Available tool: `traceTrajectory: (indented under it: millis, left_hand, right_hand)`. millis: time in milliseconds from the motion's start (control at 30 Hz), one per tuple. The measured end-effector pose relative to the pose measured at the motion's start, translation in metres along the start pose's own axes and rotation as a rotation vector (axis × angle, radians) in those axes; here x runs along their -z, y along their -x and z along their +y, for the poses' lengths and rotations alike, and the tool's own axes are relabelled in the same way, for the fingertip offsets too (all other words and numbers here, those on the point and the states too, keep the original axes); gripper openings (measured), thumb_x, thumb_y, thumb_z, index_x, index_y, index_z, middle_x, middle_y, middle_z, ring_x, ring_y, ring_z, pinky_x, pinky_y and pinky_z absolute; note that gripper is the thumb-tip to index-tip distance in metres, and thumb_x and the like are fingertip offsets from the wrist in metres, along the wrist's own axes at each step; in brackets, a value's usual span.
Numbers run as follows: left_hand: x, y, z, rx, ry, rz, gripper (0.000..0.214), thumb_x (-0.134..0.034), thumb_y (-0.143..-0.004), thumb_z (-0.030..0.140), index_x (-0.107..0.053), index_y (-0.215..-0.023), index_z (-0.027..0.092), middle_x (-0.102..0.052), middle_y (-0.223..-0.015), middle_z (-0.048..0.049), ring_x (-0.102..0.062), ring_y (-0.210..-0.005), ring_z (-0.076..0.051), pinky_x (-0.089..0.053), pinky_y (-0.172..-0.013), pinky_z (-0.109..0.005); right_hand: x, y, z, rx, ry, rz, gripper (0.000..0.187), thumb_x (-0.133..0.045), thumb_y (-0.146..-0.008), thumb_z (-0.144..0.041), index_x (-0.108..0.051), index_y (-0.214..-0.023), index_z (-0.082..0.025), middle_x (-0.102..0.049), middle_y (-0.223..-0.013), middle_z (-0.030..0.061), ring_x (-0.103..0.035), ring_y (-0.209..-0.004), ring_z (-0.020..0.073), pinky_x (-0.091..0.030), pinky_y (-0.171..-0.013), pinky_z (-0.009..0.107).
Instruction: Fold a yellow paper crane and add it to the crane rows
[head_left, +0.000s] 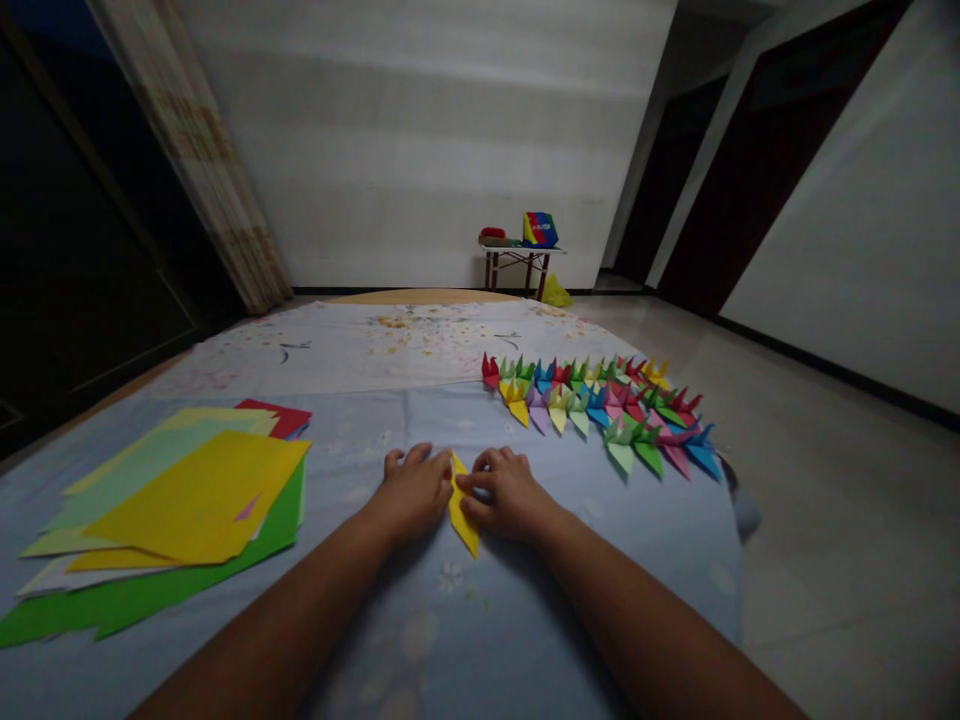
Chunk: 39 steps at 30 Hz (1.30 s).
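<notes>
A narrow, pointed piece of folded yellow paper (465,530) lies on the blue cloth in front of me, one tip toward me. My left hand (412,492) presses on its left edge near the upper part, fingers curled. From the right side, my right hand (511,494) grips the paper's middle with thumb and bent fingers. Both hands rest low on the cloth, and part of the paper is hidden under the fingertips. To the right stand rows of folded paper cranes (597,405) in many colours.
A loose stack of coloured paper sheets (202,490) lies at the left, yellow on top and green beneath. The table (360,600) has a floral cloth (337,345) toward its far side. By the wall stands a small side table (525,250) with a colourful box (540,230).
</notes>
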<state>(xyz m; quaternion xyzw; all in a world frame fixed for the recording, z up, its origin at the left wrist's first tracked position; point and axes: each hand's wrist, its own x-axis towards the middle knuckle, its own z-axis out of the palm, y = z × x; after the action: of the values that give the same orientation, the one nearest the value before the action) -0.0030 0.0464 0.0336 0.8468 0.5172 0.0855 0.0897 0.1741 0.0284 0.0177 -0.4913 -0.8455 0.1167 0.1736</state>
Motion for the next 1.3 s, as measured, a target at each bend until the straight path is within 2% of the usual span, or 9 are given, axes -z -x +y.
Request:
traceTrajectory:
  millis: [100, 200, 400, 533, 667, 900, 1000, 1167, 1300]
  left_hand:
    - [0.008, -0.001, -0.011, 0.035, 0.004, 0.065, 0.029, -0.036, -0.083, 0.025, -0.059, -0.100, 0.022, -0.062, -0.110, -0.0084, -0.039, -0.120, -0.028, -0.022, -0.093, -0.050]
    - [0.009, 0.008, -0.011, 0.081, 0.006, 0.151, 0.029, -0.036, -0.085, 0.026, -0.058, -0.103, 0.022, -0.061, -0.110, -0.0087, -0.044, -0.113, -0.026, -0.022, -0.091, -0.048]
    - [-0.011, 0.024, -0.001, -0.078, 0.078, 0.190, 0.020, -0.050, -0.081, 0.030, -0.061, -0.097, 0.028, -0.066, -0.104, -0.0011, -0.046, -0.106, -0.026, -0.023, -0.087, -0.045]
    - [-0.021, 0.027, -0.006, -0.091, 0.082, 0.204, 0.019, -0.053, -0.080, 0.032, -0.062, -0.096, 0.029, -0.064, -0.109, -0.0012, -0.045, -0.107, -0.026, -0.022, -0.087, -0.045]
    - [-0.022, 0.031, -0.011, -0.022, 0.091, 0.254, 0.023, -0.054, -0.079, 0.036, -0.061, -0.100, 0.027, -0.064, -0.106, -0.0036, -0.049, -0.103, -0.024, -0.025, -0.086, -0.043]
    - [-0.016, 0.030, -0.004, 0.064, 0.097, 0.292, 0.015, -0.054, -0.079, 0.030, -0.066, -0.086, 0.028, -0.064, -0.091, -0.0019, -0.052, -0.092, -0.022, -0.027, -0.081, -0.041]
    - [-0.015, 0.029, -0.002, 0.071, 0.093, 0.297, 0.015, -0.053, -0.079, 0.030, -0.066, -0.086, 0.029, -0.063, -0.089, -0.0016, -0.052, -0.090, -0.022, -0.028, -0.081, -0.041]
    - [-0.017, 0.028, -0.001, 0.107, 0.099, 0.292, 0.015, -0.054, -0.078, 0.032, -0.067, -0.086, 0.028, -0.063, -0.089, -0.0020, -0.051, -0.092, -0.023, -0.028, -0.080, -0.040]
    - [-0.017, 0.026, 0.001, 0.123, 0.127, 0.278, 0.015, -0.054, -0.078, 0.032, -0.066, -0.085, 0.027, -0.063, -0.090, -0.0025, -0.051, -0.092, -0.024, -0.030, -0.080, -0.041]
  right_hand:
    - [0.001, 0.001, 0.001, 0.016, 0.011, -0.007, 0.030, -0.056, -0.079, -0.039, -0.061, -0.107, -0.032, -0.051, -0.099, 0.0051, -0.039, -0.094, 0.0208, -0.025, -0.077, 0.034]
    - [0.001, 0.001, 0.003, 0.028, 0.002, -0.009, 0.031, -0.057, -0.078, -0.040, -0.060, -0.108, -0.032, -0.051, -0.099, 0.0051, -0.039, -0.094, 0.0209, -0.026, -0.079, 0.034]
    - [0.001, 0.000, 0.005, 0.030, -0.012, -0.030, 0.036, -0.054, -0.080, -0.041, -0.056, -0.115, -0.035, -0.051, -0.100, 0.0054, -0.040, -0.094, 0.0209, -0.026, -0.079, 0.035]
    - [0.000, -0.001, 0.008, 0.029, -0.024, -0.030, 0.038, -0.056, -0.078, -0.043, -0.055, -0.115, -0.036, -0.051, -0.101, 0.0050, -0.040, -0.095, 0.0214, -0.027, -0.079, 0.036]
    - [-0.001, -0.002, 0.011, 0.026, -0.062, -0.024, 0.039, -0.059, -0.076, -0.044, -0.056, -0.114, -0.035, -0.052, -0.101, 0.0047, -0.041, -0.095, 0.0211, -0.027, -0.081, 0.035]
    - [-0.005, -0.002, 0.012, -0.021, -0.105, 0.023, 0.048, -0.059, -0.076, -0.044, -0.051, -0.120, -0.028, -0.053, -0.101, 0.0059, -0.043, -0.095, 0.0210, -0.028, -0.081, 0.034]
    - [-0.003, -0.004, 0.010, -0.093, -0.102, 0.066, 0.040, -0.055, -0.078, -0.046, -0.057, -0.111, -0.023, -0.054, -0.095, 0.0065, -0.044, -0.092, 0.0202, -0.028, -0.079, 0.032]
    - [-0.002, -0.005, 0.003, -0.168, -0.057, 0.054, 0.033, -0.053, -0.078, -0.049, -0.062, -0.080, -0.018, -0.056, -0.083, 0.0056, -0.045, -0.085, 0.0193, -0.026, -0.075, 0.032]
    - [-0.006, -0.006, 0.000, -0.170, -0.065, 0.037, 0.025, -0.057, -0.077, -0.043, -0.061, -0.076, -0.018, -0.057, -0.081, 0.0039, -0.045, -0.084, 0.0185, -0.025, -0.073, 0.032]
